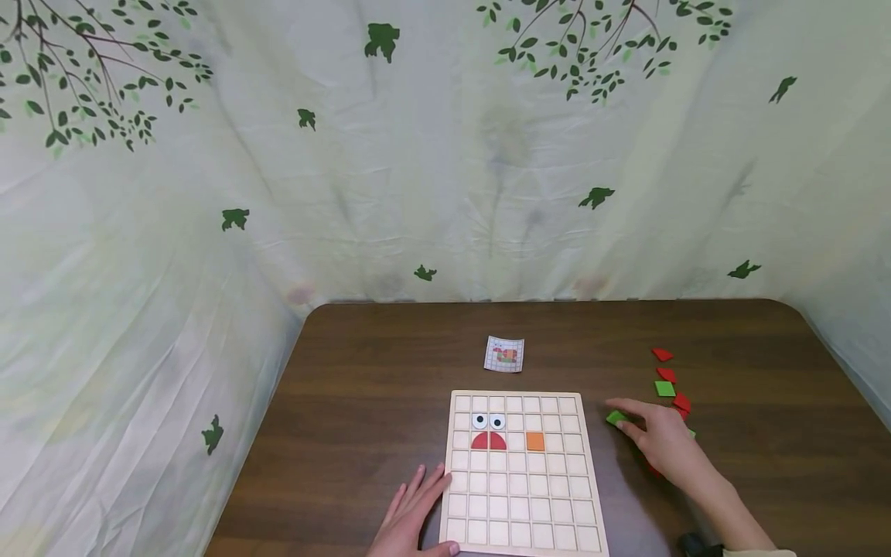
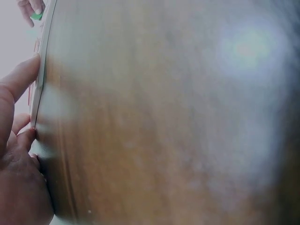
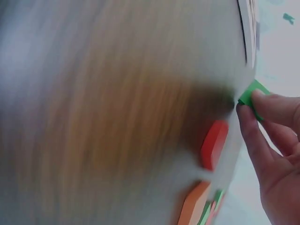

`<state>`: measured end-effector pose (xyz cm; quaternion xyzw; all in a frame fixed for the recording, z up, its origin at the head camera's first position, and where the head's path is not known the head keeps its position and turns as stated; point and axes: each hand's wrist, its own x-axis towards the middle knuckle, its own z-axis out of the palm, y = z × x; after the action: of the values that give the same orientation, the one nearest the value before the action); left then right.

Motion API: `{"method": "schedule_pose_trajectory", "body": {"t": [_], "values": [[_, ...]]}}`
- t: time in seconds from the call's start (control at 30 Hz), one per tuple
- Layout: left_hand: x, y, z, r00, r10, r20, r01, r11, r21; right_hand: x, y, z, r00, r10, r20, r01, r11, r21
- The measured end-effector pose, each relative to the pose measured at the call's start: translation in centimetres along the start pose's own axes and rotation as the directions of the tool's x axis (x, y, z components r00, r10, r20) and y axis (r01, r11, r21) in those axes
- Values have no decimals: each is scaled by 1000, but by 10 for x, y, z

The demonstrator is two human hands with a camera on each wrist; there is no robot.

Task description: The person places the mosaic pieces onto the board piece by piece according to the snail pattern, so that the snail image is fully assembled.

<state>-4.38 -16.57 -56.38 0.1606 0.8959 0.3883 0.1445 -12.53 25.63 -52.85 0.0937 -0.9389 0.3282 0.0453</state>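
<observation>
My right hand (image 1: 664,442) pinches a green square tile (image 1: 616,418) between thumb and fingers, just off the board's right side. In the right wrist view, this green tile (image 3: 248,99) shows tilted at the fingertips. A pale gridded board (image 1: 520,508) lies in front of me. My left hand (image 1: 411,520) touches its left edge with extended fingers and thumb. On the board are two googly-eye tiles (image 1: 488,422), two red quarter-round tiles (image 1: 489,441) forming a half circle, and an orange square tile (image 1: 535,442).
A small printed picture card (image 1: 504,354) lies behind the board. Loose tiles run in a column at the right, among them a red one (image 1: 663,355) and a green square (image 1: 664,389); my right hand partly covers others. An orange piece (image 3: 193,204) shows in the right wrist view.
</observation>
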Motion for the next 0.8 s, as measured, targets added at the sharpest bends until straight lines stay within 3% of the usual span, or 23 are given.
{"method": "schedule_pose_trajectory", "body": {"t": [0.23, 0.53, 0.67, 0.8], "values": [[-1, -1, 1, 1000, 15, -3, -15, 1000, 5, 1, -20, 12, 998, 45, 32, -47, 995, 85], [-2, -2, 2, 998, 50, -40, -48, 998, 44, -3, -48, 35, 996, -87, 1, 84, 967, 239], [-1, -1, 2, 999, 35, -26, -34, 999, 30, -6, -59, 42, 996, -77, 50, 60, 959, 277], [0, 0, 0, 1000, -1, 7, 1, 1000, 2, -8, -68, 47, 986, -77, 149, 33, 959, 281]]}}
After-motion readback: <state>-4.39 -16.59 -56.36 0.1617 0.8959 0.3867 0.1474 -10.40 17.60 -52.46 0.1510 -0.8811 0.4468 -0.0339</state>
